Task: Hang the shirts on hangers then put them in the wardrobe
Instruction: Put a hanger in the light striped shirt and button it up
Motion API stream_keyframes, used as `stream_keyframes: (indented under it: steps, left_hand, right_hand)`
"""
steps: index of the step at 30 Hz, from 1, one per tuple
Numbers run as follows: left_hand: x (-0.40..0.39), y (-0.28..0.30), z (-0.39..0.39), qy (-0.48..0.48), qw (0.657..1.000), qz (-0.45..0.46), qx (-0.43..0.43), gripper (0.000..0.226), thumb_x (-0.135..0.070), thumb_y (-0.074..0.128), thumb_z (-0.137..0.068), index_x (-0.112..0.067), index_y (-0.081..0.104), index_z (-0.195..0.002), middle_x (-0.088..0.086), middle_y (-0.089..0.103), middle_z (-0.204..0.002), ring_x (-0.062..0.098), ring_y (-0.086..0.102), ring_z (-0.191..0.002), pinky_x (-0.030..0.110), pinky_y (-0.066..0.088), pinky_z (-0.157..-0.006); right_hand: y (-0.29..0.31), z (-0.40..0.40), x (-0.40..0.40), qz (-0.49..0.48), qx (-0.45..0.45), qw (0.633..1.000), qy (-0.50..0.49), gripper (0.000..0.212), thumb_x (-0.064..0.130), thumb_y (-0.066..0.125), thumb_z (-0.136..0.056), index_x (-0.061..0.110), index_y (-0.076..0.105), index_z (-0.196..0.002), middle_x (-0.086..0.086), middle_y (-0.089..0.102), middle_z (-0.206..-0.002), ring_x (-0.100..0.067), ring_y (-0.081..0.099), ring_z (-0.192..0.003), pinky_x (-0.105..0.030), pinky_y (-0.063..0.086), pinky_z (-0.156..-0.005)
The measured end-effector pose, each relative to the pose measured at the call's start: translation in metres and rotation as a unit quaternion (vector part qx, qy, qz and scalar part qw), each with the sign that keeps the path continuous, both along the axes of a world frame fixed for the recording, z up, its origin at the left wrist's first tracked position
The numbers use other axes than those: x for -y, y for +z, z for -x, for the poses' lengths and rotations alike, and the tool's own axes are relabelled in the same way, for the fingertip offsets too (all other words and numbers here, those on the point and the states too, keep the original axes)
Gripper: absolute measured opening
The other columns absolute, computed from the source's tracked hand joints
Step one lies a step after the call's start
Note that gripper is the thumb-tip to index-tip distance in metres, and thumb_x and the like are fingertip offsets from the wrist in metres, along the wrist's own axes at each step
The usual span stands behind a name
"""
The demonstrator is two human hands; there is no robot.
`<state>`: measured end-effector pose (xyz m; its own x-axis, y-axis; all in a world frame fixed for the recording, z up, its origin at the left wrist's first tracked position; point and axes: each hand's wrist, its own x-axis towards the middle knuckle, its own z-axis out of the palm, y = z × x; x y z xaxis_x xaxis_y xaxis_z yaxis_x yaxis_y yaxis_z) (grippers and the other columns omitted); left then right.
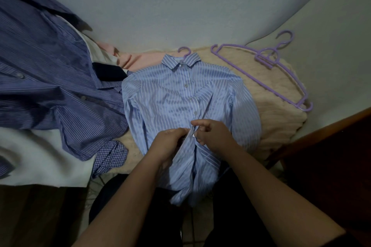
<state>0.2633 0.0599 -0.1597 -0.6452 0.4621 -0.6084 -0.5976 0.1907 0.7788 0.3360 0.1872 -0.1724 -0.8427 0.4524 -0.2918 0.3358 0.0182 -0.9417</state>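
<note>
While the light blue striped shirt (180, 96) lies spread face-up across the middle of the frame, both hands meet at its button placket, just below centre. Left hand (170, 144) comes in from the lower left, fingers curled tight, pinching the left edge of the placket. Right hand (212, 134) is just beside it on the other side of the seam, thumb and forefinger nipped narrow on the opposite edge, and a small pale button shows right between the two grips. So the fabric runs away from the hands in both directions: collar up toward the top of the frame, hem drooping off the near edge below the wrists. A purple hook (184, 50) pokes out above the collar, so a hanger sits inside this shirt. Upper buttons look fastened; below the hands the front falls open.

Over at the upper right, spare purple hangers (267, 68) lie stacked on the cream blanket (281, 110), well apart from the hands. Left side of the frame, a dark blue striped shirt (50, 78) sprawls wide, with a checked piece (110, 156) by its cuff, a pink garment (138, 59) peeking behind, and white cloth (44, 158) at lower left.
</note>
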Motion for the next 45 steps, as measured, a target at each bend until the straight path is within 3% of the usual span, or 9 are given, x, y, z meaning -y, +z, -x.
stream_keyframes:
  steps: [4,8,12,17,24,33,38,42,45]
  left_hand:
    - [0.001,0.0,0.0,-0.009,0.999,-0.047,0.009,0.016,-0.004,0.064,-0.088,0.003,0.071,-0.1,0.025,0.071,-0.094,0.03,0.07,-0.082,0.038,0.057,-0.081]
    - [0.0,-0.002,0.004,-0.011,0.997,-0.073,-0.011,0.022,0.0,0.064,-0.086,0.001,0.068,-0.107,0.022,0.072,-0.092,0.028,0.071,-0.081,0.034,0.059,-0.077]
    - [-0.004,0.0,0.006,0.009,0.998,-0.062,-0.032,0.022,0.001,0.069,-0.081,0.0,0.069,-0.103,0.019,0.073,-0.089,0.027,0.071,-0.081,0.036,0.059,-0.079]
    - [-0.005,-0.003,0.008,0.009,0.996,-0.017,-0.089,0.02,-0.003,0.074,-0.079,-0.01,0.071,-0.097,0.01,0.075,-0.085,0.02,0.072,-0.081,0.03,0.057,-0.074]
    - [-0.006,-0.005,0.007,0.033,0.998,-0.025,-0.046,0.02,0.004,0.07,-0.081,-0.005,0.068,-0.099,0.012,0.073,-0.08,0.016,0.068,-0.066,0.025,0.058,-0.064]
    - [-0.007,-0.004,0.01,0.031,0.997,-0.041,-0.05,0.015,0.008,0.066,-0.083,-0.002,0.064,-0.095,0.011,0.068,-0.063,0.016,0.061,-0.054,0.023,0.054,-0.056]
    - [-0.008,-0.005,0.01,0.013,0.998,-0.033,-0.053,0.011,0.006,0.067,-0.083,-0.004,0.067,-0.088,0.008,0.07,-0.064,0.011,0.066,-0.057,0.021,0.057,-0.059]
    - [-0.007,-0.006,0.008,0.006,0.996,-0.015,-0.087,0.015,0.003,0.072,-0.079,-0.004,0.069,-0.093,0.012,0.071,-0.069,0.018,0.065,-0.061,0.025,0.056,-0.065]
    - [-0.006,-0.008,0.005,0.015,0.992,0.006,-0.126,0.017,0.0,0.074,-0.078,-0.011,0.07,-0.09,0.014,0.072,-0.077,0.019,0.065,-0.067,0.031,0.056,-0.074]
  right_hand:
    - [0.001,-0.001,0.0,-0.012,-0.028,0.999,0.01,0.033,-0.005,0.054,-0.088,0.025,0.064,-0.099,0.004,0.052,-0.056,-0.016,0.053,-0.061,-0.031,0.049,-0.068]
    - [0.009,-0.002,0.0,-0.029,-0.049,0.998,0.033,0.042,-0.003,0.049,-0.09,0.035,0.066,-0.092,-0.005,0.054,-0.062,-0.012,0.05,-0.058,-0.025,0.046,-0.062]
    - [0.014,0.0,0.001,-0.024,-0.042,0.999,0.008,0.033,-0.002,0.052,-0.089,0.027,0.067,-0.086,-0.003,0.059,-0.062,-0.002,0.052,-0.051,-0.015,0.046,-0.059]
    - [0.014,0.005,0.003,-0.037,-0.019,0.998,-0.043,0.027,0.01,0.062,-0.087,0.029,0.066,-0.068,0.003,0.063,-0.056,-0.003,0.057,-0.05,-0.019,0.05,-0.059]
    - [0.011,0.008,0.002,-0.032,0.004,0.998,-0.044,0.011,0.001,0.06,-0.087,0.008,0.067,-0.091,0.001,0.063,-0.064,0.001,0.057,-0.047,-0.016,0.052,-0.056]
    - [0.007,0.01,0.003,-0.027,0.021,0.999,-0.042,0.011,-0.004,0.056,-0.087,0.004,0.064,-0.09,-0.002,0.06,-0.063,0.0,0.054,-0.043,-0.017,0.05,-0.051]
    - [0.009,0.012,0.004,-0.038,0.031,0.997,-0.068,0.013,-0.001,0.056,-0.088,0.008,0.064,-0.089,0.001,0.06,-0.062,-0.001,0.054,-0.043,-0.016,0.05,-0.052]
    - [0.009,0.013,0.006,0.034,0.025,0.994,-0.1,0.013,-0.002,0.058,-0.088,0.002,0.066,-0.097,-0.003,0.065,-0.068,-0.004,0.062,-0.049,-0.016,0.052,-0.051]
    - [0.011,0.015,0.006,0.069,0.028,0.992,-0.102,0.017,-0.003,0.061,-0.085,-0.002,0.066,-0.102,-0.006,0.066,-0.075,-0.016,0.067,-0.065,-0.027,0.058,-0.065]
